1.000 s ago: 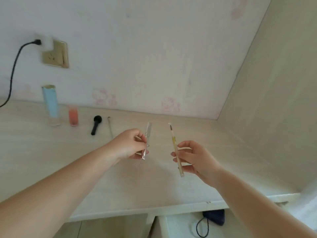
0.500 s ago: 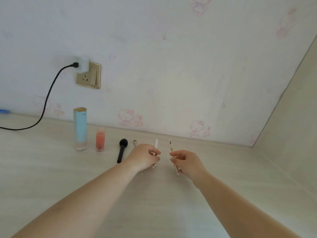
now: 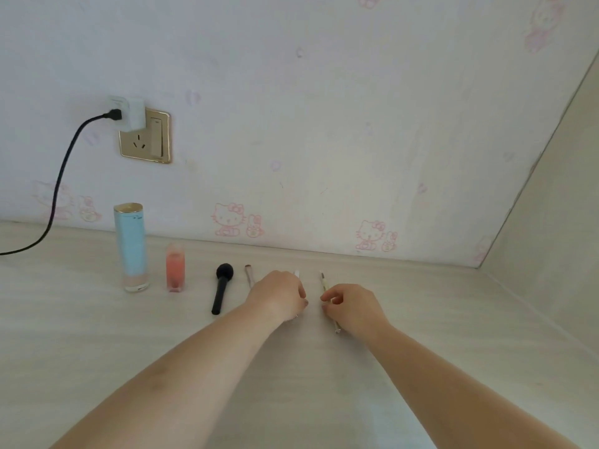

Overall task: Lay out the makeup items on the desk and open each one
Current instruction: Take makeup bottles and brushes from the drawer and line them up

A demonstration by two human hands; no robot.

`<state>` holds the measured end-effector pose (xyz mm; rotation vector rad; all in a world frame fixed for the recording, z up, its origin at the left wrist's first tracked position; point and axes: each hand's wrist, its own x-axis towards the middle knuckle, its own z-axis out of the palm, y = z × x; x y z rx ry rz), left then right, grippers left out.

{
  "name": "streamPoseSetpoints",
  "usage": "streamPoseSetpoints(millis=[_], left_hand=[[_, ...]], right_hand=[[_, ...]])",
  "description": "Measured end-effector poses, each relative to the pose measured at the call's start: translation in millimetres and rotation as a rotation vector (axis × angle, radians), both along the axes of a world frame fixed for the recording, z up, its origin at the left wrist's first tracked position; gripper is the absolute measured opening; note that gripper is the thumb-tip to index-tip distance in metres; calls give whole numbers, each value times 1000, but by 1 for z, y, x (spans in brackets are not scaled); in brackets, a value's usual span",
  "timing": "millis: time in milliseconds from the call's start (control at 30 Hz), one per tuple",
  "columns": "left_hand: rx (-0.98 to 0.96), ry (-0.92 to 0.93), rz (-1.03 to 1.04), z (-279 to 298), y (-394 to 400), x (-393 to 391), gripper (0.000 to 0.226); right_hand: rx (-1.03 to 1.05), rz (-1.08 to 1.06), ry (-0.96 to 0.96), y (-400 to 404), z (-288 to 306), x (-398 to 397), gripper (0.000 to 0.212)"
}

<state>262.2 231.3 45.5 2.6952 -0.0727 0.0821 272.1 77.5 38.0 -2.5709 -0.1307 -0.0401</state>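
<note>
Both hands are low on the surface (image 3: 97, 335), side by side at the right end of a row of items. The right hand (image 3: 353, 307) pinches a slim pencil (image 3: 324, 283) between thumb and forefinger. The pencil's long axis runs from about 11 o'clock, tip toward the wall, to 5 o'clock, where its rear end shows below the palm. The left hand (image 3: 278, 296) is curled over a pale cap (image 3: 297, 273); only the top end shows at 12 o'clock past the knuckles, so the grasp is judged, not seen.

The two pieces lie roughly parallel and just apart (each nearer its own hand). The coming move is likely to set them down in line with the row.

At 9 o'clock from the left hand lie a thin stick (image 3: 249, 275), a black brush (image 3: 222, 288), an orange bottle (image 3: 175, 267) and a blue tube (image 3: 132, 247), the last two upright.

Hidden: whether either piece touches the surface, and most of the cap.
</note>
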Motion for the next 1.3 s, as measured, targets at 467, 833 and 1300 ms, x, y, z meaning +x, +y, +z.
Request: streamPoseSetpoints(millis=[467,833,1300], left_hand=[[-45,70,8,9,3,-3,45],[-261,49,-83,41,-33,-94,39],[-225,169,-504,4,-156,-283,33]], right_hand=[[78,-13,-58,-6,8,-4,43],[13,108,-156,-69,37,-100,39],[-79,138,-55,-216,-11,-321,30]])
